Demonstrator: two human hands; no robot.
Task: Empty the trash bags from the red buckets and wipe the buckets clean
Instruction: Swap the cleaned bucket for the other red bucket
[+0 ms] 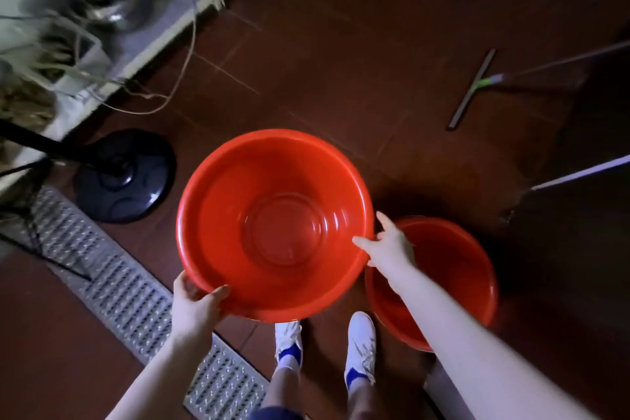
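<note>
View: head camera, looking down at the floor.
Large red bucket (272, 225): centre of the frame, mouth facing the camera, glossy inside and round bottom showing. Its lower rim covers the toe of one shoe.
Left hand (194, 309): lower left of centre, at the bucket's lower-left rim.
Left grip: holding the large red bucket, thumb lying over the rim, fingers hidden beneath it.
Right hand (390, 247): right of centre, at the bucket's right rim, forearm running in from the lower right corner.
Right grip: wide, fingers straight and spread, one tip reaching over the rim; it touches the rim without closing round it.
Second red bucket (453, 266): lower right, standing on the floor just beside the large one, mouth up, partly covered by the right forearm.
Floor (341, 44): dark red-brown tiles across most of the frame.
Metal grate (129, 297): a strip running diagonally through the lower left, passing under the left forearm.
Fan base (126, 177): a round black disc at left, beside the large bucket, apart from it.
Squeegee (472, 89): upper right, lying on the floor, its handle leading off the right edge.
Shelf unit (163, 41): upper left, blurred, with pale cables (184, 54) hanging off it.
Shoes (359, 348): white with blue, bottom centre, between the two buckets.
</note>
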